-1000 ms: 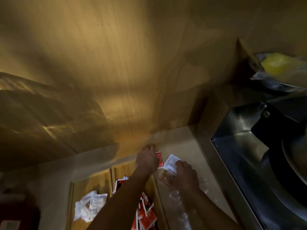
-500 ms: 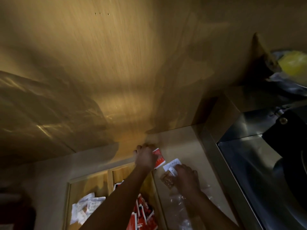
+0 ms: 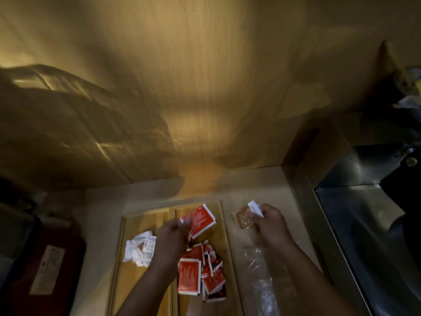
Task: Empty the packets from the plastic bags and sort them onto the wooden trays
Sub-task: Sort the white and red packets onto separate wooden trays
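My left hand [image 3: 169,244] pinches a red packet [image 3: 201,221] by its corner above the wooden tray [image 3: 224,226]. The tray has two compartments. Several red packets [image 3: 200,273] lie piled in the right one, several white packets [image 3: 140,248] in the left one. My right hand [image 3: 270,224] holds a white packet [image 3: 255,207] over the counter, right of the tray. A clear orange-brown packet [image 3: 243,220] sits against that hand's fingers; whether it is gripped I cannot tell. A crumpled clear plastic bag [image 3: 262,274] lies on the counter under my right forearm.
A wooden wall panel [image 3: 205,87] rises behind the counter. A steel sink or appliance [image 3: 364,224] borders the counter on the right. A dark red object with a label [image 3: 45,267] sits at the left.
My left hand has pulled back from the far counter with the red packet, now over the tray. My right hand has lifted the white packet. The camera has tilted down.
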`<state>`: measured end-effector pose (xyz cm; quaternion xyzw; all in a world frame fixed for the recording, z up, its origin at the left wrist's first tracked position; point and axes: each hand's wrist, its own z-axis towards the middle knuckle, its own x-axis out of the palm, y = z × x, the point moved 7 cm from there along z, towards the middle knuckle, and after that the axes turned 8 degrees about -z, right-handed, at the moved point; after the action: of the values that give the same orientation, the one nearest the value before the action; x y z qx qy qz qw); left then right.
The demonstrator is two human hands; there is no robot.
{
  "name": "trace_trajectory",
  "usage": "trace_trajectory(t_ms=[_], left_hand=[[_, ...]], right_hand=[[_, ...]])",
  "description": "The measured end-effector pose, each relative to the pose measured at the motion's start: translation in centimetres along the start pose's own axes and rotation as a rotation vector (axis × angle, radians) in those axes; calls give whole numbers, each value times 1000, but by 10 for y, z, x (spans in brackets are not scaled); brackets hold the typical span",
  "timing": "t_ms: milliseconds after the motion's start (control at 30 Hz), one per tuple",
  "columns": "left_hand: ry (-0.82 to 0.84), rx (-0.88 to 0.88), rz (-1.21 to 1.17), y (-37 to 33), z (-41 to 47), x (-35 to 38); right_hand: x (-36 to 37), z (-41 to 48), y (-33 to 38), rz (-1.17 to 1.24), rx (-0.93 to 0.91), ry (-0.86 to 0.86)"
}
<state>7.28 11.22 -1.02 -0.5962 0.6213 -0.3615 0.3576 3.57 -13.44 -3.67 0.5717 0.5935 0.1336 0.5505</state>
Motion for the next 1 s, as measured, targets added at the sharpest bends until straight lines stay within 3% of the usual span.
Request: trace_trajectory(t_ms=[233, 433, 633, 800, 933, 1000], left_hand=[[-56, -202, 48, 81, -34, -29], [-66, -214, 71, 95, -44, -31], [-155, -15, 306, 86, -58, -58], [-314, 223, 750, 85, -75, -105], [-346, 219, 1035, 106, -80, -131], [-262, 234, 1083, 119, -75, -134]], right_hand=[[16, -11, 4, 137, 3, 66], [23, -35, 20, 153, -50, 106], [37, -60, 34, 133, -70, 151], [75, -83, 45, 117, -61, 283], [113, -104, 52, 9, -84, 394], [134, -110, 54, -14, -78, 467]])
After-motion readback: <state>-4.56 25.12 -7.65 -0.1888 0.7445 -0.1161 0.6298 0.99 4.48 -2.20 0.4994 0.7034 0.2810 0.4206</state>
